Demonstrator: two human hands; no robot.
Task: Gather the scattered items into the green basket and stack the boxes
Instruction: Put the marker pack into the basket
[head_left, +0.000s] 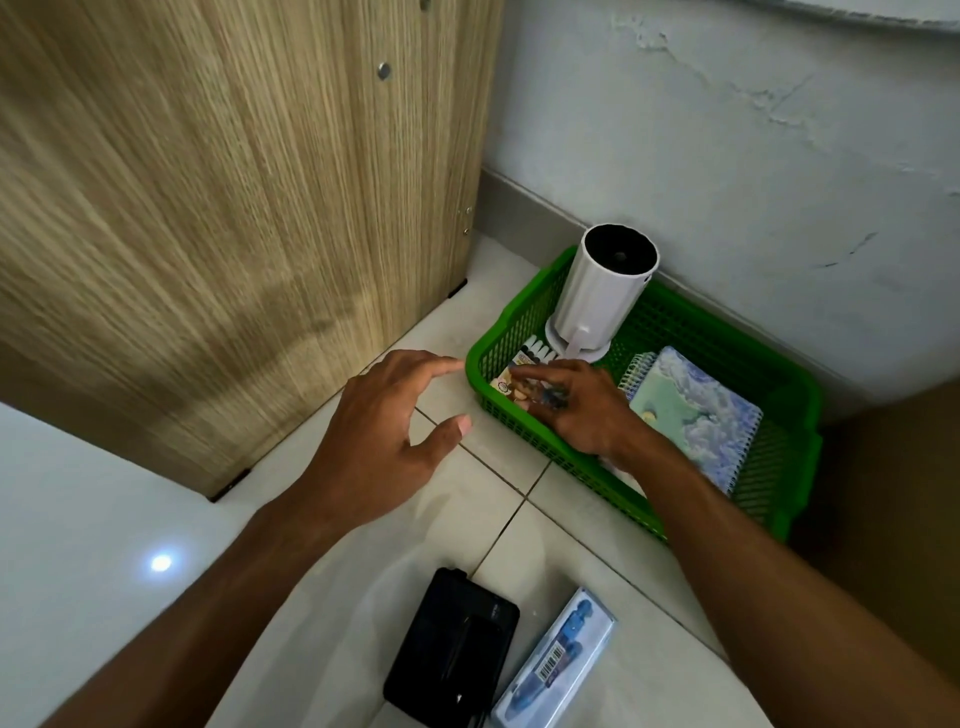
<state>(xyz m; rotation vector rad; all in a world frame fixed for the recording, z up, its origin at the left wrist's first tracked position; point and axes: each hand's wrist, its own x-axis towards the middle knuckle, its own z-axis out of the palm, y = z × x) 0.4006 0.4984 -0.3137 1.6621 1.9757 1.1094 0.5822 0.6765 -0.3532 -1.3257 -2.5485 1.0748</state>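
Right hand (576, 402) inside green basket (795, 410), fingers spread flat on a small printed pack (511, 385). Left hand (387, 423) just beside the basket, fingers relaxed, gripping nothing. Black box (452, 649) and blue box (556, 662) side by side on the floor tiles (561, 530).

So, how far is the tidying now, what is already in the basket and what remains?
Done: the green basket holds a white cylinder, a spiral notebook and a marker pack. In hand: the right hand rests on a small packet inside the basket; the left hand hovers open beside it. Left: the black case and the blue pen box lie on the floor, not stacked.
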